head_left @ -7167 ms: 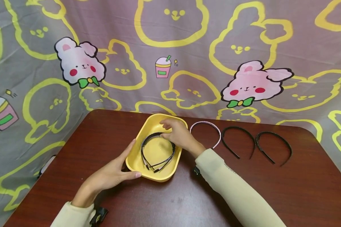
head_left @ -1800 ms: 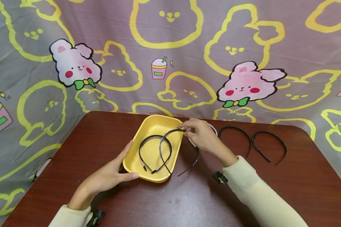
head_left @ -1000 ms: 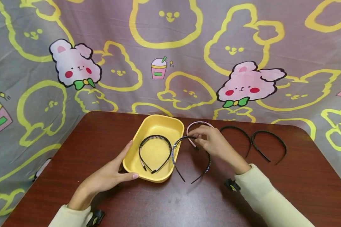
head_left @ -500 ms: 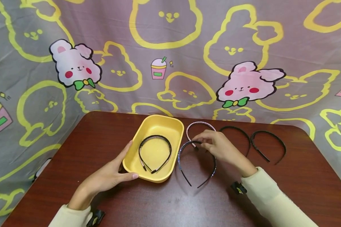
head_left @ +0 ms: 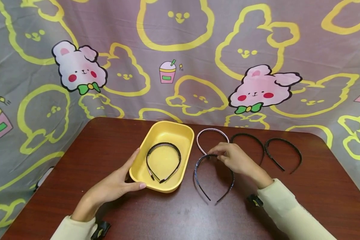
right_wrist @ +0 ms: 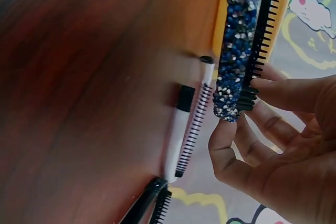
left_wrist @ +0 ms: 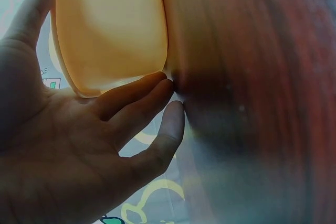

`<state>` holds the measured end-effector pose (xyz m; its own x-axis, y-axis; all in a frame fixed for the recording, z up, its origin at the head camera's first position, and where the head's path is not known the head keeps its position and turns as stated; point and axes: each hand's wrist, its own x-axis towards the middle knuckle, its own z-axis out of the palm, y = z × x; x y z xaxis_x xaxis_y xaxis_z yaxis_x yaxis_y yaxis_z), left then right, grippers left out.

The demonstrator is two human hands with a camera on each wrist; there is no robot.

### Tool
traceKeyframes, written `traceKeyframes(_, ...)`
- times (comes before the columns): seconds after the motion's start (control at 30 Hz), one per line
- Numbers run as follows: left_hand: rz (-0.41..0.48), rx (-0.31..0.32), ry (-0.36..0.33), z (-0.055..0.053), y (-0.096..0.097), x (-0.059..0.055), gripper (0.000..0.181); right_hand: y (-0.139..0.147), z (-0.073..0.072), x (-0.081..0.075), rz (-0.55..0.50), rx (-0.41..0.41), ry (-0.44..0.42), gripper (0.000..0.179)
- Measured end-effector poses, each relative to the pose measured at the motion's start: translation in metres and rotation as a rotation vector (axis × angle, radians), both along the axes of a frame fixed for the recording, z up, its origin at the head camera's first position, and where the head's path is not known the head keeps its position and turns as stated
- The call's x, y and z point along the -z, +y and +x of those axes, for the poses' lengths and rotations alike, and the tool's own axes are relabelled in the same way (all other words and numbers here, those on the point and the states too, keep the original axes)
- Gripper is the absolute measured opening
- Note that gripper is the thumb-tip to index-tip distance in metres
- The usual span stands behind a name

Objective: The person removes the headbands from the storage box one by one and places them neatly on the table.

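My right hand (head_left: 235, 160) pinches the top of a headband (head_left: 196, 171) between thumb and fingers, its two ends pointing toward me. Blue and silver rhinestones (right_wrist: 239, 45) cover its outer face in the right wrist view, with black comb teeth along the inside. My left hand (head_left: 115, 183) holds the near left corner of a yellow tray (head_left: 160, 130), thumb at the front rim and fingers along the side. In the tray lie overlapping dark headbands (head_left: 179, 153) with toothed inner edges.
Behind the held headband lies a pink toothed headband (head_left: 211, 129). Two black headbands, one (head_left: 250, 135) partly behind my right hand and another (head_left: 298, 151) farther right, continue the row on the brown table (head_left: 321, 200). A patterned curtain (head_left: 192, 60) hangs behind the table.
My right hand has taken the rhinestone headband out of the tray and moved it right and toward me, just in front of the pink one. My left hand has kept its hold on the tray.
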<state>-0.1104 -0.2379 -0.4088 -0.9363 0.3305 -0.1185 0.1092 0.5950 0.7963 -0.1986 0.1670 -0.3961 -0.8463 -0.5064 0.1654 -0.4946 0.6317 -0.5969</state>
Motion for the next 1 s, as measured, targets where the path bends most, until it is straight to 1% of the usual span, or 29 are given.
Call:
traceKeyframes(0.07,-0.004,0.002,0.005,0.0,0.0,-0.001,0.114,0.002,0.0,0.003,0.004,-0.002,-0.008,0.036)
traceKeyframes(0.23,-0.003,0.001,0.003,0.0,0.001,-0.001,0.114,0.003,0.0,0.008,0.004,-0.033,0.003,0.034)
traceKeyframes(0.37,-0.001,-0.001,-0.002,0.0,0.0,-0.001,0.115,0.002,0.0,0.01,0.01,-0.057,0.011,0.034)
traceKeyframes(0.6,0.006,0.002,-0.001,0.0,0.0,0.0,0.114,0.003,0.0,0.012,0.036,-0.077,-0.006,0.034)
traceKeyframes(0.83,0.009,-0.001,-0.012,0.001,-0.001,-0.001,0.114,0.004,-0.003,0.016,0.049,-0.075,-0.002,0.034)
traceKeyframes(1.0,0.01,0.001,-0.008,0.001,-0.001,-0.001,0.114,0.006,-0.006,0.018,0.05,-0.071,-0.008,0.033)
